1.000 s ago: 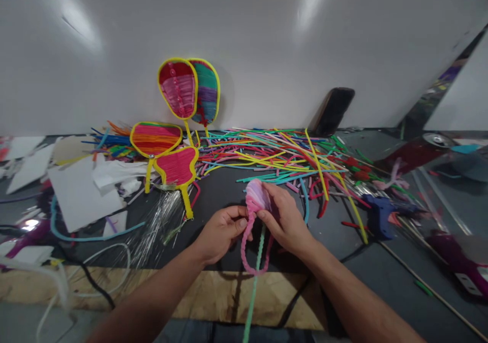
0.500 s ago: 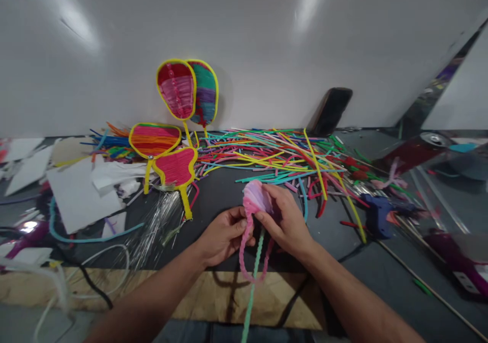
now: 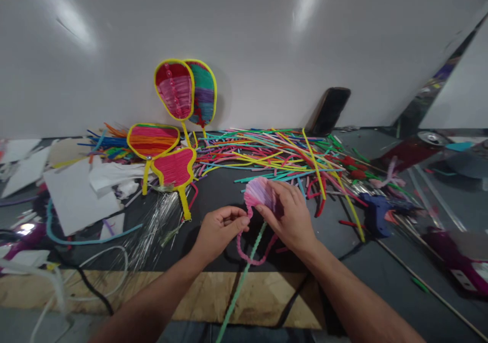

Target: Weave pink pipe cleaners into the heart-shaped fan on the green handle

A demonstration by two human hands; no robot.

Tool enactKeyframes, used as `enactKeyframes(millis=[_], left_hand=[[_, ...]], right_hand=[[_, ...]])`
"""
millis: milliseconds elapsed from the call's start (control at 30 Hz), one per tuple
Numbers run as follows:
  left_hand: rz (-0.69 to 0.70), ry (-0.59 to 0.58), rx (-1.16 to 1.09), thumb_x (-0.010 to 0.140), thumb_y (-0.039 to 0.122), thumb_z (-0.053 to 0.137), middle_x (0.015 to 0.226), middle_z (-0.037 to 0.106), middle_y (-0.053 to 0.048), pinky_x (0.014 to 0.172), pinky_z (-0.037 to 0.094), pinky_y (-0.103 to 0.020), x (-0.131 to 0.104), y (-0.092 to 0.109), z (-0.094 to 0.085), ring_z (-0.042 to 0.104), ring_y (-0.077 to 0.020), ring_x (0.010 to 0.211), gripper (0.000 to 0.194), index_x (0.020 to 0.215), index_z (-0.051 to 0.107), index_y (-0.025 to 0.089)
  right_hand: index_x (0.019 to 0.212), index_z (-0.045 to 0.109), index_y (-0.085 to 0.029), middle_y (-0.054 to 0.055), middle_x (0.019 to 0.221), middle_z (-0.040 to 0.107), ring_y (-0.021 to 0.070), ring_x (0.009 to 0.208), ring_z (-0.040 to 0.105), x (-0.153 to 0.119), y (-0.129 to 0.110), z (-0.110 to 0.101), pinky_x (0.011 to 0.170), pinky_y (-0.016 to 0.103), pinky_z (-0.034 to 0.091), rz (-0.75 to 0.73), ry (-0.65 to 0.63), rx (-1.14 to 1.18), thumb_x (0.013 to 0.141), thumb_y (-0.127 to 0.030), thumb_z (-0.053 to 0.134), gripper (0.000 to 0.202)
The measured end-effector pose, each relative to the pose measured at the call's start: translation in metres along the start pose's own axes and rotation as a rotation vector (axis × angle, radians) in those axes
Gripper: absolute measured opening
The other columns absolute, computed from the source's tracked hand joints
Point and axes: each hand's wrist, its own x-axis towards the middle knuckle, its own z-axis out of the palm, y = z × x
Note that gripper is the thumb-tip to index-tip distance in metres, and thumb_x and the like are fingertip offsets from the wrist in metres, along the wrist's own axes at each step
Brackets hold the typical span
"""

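In the head view, the right hand (image 3: 290, 220) was curled around a small pink woven fan (image 3: 258, 192), fingers closed on its edge, holding it just above the dark table (image 3: 213, 190) in front of the person. The left hand (image 3: 220, 227) pinched a pink cord (image 3: 249, 254) hanging in a loop from the fan's base, thumb and fingertips pressed together. A green stem (image 3: 238, 287) ran down from between the hands toward the camera. Behind lay a heap of coloured sticks (image 3: 274, 155), four finished fans (image 3: 173, 124) to the left, and a blue glue gun (image 3: 375, 208) to the right.
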Motion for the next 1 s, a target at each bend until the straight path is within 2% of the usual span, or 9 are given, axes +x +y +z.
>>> enactKeyframes(millis=[133, 300, 433, 567, 833, 1000], left_hand=[[-0.051, 0.002, -0.098, 0.055, 0.026, 0.079, 0.074, 0.066, -0.002, 0.067, 0.049, -0.024, 0.0013, -0.0036, 0.0023, 0.060, -0.0133, 0.069, 0.033, 0.082, 0.065, 0.013], [-0.099, -0.014, -0.153, 0.057, 0.025, 0.077, 0.067, 0.062, 0.001, 0.062, 0.048, -0.023, 0.0009, -0.0054, 0.0047, 0.059, -0.0107, 0.061, 0.029, 0.078, 0.062, 0.012], [-0.206, -0.103, -0.311, 0.059, 0.028, 0.077, 0.069, 0.063, 0.000, 0.058, 0.047, -0.022, -0.0003, -0.0017, 0.0032, 0.060, -0.0099, 0.057, 0.033, 0.081, 0.059, 0.012], [-0.280, -0.238, -0.446, 0.061, 0.029, 0.077, 0.070, 0.065, -0.002, 0.064, 0.049, -0.025, 0.0005, -0.0011, 0.0003, 0.064, -0.0136, 0.064, 0.033, 0.080, 0.055, 0.013], [-0.175, -0.227, -0.376, 0.065, 0.027, 0.075, 0.069, 0.065, -0.003, 0.065, 0.046, -0.023, 0.0001, 0.0003, -0.0021, 0.063, -0.0125, 0.064, 0.030, 0.084, 0.056, 0.012], [-0.145, -0.201, -0.337, 0.069, 0.032, 0.071, 0.062, 0.064, -0.001, 0.062, 0.045, -0.024, 0.0008, -0.0008, -0.0030, 0.061, -0.0127, 0.059, 0.029, 0.085, 0.056, 0.013]], right_hand=[[0.122, 0.048, -0.021, 0.011, 0.112, 0.058, 0.0282, 0.105, 0.051, -0.0001, -0.0021, -0.0005, 0.091, 0.048, 0.040, 0.005, 0.008, -0.035, 0.080, -0.039, 0.060, 0.047], [0.121, 0.049, -0.022, 0.011, 0.111, 0.059, 0.0279, 0.103, 0.052, -0.0005, -0.0036, 0.0008, 0.090, 0.048, 0.040, -0.012, 0.013, -0.040, 0.080, -0.038, 0.060, 0.046], [0.121, 0.049, -0.021, 0.011, 0.112, 0.059, 0.0270, 0.103, 0.052, -0.0004, -0.0029, 0.0011, 0.090, 0.046, 0.040, -0.027, 0.030, -0.033, 0.080, -0.038, 0.061, 0.046], [0.122, 0.047, -0.020, 0.011, 0.111, 0.059, 0.0262, 0.103, 0.052, -0.0001, -0.0026, 0.0006, 0.089, 0.045, 0.040, -0.068, 0.043, -0.027, 0.080, -0.036, 0.061, 0.047], [0.122, 0.047, -0.021, 0.011, 0.112, 0.058, 0.0261, 0.105, 0.051, -0.0003, 0.0000, 0.0009, 0.091, 0.047, 0.039, -0.054, 0.051, 0.008, 0.080, -0.036, 0.061, 0.047], [0.123, 0.045, -0.022, 0.011, 0.112, 0.058, 0.0257, 0.105, 0.052, -0.0009, 0.0004, 0.0012, 0.089, 0.045, 0.041, -0.047, 0.017, 0.092, 0.080, -0.036, 0.061, 0.047]])
